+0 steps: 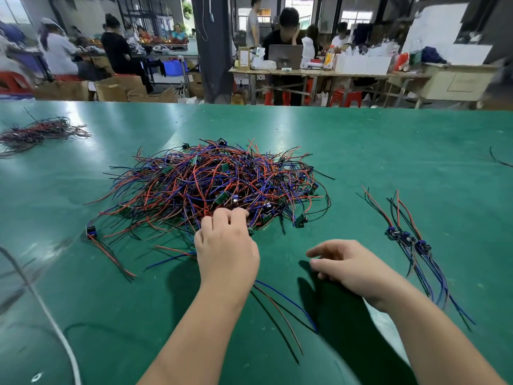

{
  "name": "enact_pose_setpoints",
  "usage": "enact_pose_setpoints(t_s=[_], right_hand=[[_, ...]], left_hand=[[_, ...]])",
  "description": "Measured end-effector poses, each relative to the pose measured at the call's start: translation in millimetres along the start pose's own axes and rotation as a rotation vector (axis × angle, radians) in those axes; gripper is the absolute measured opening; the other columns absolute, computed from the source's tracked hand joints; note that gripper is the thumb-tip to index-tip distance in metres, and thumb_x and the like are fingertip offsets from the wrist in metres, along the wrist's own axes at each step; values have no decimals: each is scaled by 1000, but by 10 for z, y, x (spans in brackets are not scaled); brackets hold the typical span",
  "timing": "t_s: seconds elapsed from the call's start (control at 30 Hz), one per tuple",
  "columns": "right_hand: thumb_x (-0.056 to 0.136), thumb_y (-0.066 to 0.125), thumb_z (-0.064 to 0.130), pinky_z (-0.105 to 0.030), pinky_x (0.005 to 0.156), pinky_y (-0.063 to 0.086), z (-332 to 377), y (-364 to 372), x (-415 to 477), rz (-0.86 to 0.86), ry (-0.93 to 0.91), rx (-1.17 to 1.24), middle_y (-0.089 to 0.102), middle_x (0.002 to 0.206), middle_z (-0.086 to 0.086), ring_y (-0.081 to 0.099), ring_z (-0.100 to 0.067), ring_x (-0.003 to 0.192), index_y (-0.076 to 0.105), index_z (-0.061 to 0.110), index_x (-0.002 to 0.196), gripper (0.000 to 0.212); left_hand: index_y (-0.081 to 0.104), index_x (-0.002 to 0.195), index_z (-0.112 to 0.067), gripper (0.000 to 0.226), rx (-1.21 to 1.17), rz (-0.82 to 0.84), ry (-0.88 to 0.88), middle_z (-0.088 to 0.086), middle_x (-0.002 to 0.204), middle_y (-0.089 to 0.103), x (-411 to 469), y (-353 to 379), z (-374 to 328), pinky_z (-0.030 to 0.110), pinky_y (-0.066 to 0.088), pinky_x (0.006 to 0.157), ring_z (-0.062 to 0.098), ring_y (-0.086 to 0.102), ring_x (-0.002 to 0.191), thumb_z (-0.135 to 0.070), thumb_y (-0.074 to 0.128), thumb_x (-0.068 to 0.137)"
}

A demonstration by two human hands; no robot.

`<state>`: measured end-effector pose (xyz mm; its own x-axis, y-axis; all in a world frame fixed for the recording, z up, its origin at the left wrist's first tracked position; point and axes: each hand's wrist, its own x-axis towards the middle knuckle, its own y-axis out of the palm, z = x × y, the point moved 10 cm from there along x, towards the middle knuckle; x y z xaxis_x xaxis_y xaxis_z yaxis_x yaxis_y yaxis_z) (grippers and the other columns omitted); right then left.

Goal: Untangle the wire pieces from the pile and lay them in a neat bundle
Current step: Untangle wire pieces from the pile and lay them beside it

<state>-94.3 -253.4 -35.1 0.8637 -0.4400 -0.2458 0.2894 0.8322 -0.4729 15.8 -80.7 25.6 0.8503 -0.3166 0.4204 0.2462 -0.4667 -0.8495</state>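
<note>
Both hands are being held apart over the green table (388,151), near its front edge. The left hand (226,254) is being kept at the near edge of the wire pile (216,184), with its fingers curled down into the strands and gripping them; which strands are being gripped cannot be told, as the fingertips are being hidden by the back of the hand. The right hand (351,266) is being held just above the table surface, between the pile and the bundle (410,240), with its fingers loosely extended and nothing being held in it; its shadow is being cast on the table beneath.

The pile, a tangle of red, blue and black wires with small green boards and black parts, is being kept at the centre of the table. The bundle is being laid out to the right of the pile, well apart from it, with its pieces roughly parallel and their blue and black parts lying side by side.

A few loose strands (286,309), blue, red and black, are being trailed from under the left wrist towards the near edge. One separate piece (91,232) is lying just beside the pile on its left. A second heap of wires (36,133) is lying at the far left of the table. A white cable (55,326) is being run across the near left corner.
</note>
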Motion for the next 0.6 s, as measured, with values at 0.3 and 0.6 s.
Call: enact_pose_setpoints(t_s=[0.3,0.6], right_hand=[[86,63,17,-31,74,50,-21,-29,-26,-88,-63,16,66,74,3,61,-6,65,67,25,94,12],[82,71,5,-25,73,47,485,271,-171,74,-398,336,60,102,-7,50,-20,71,56,32,125,53]], left_hand=[[70,106,-9,17,-316,-8,28,7,95,73,73,-7,76,37,49,83,26,66,86,-11,59,92],[75,97,-8,16,-473,-613,547,0,81,73,-354,-911,-472,37,48,62,21,61,62,-4,71,82]])
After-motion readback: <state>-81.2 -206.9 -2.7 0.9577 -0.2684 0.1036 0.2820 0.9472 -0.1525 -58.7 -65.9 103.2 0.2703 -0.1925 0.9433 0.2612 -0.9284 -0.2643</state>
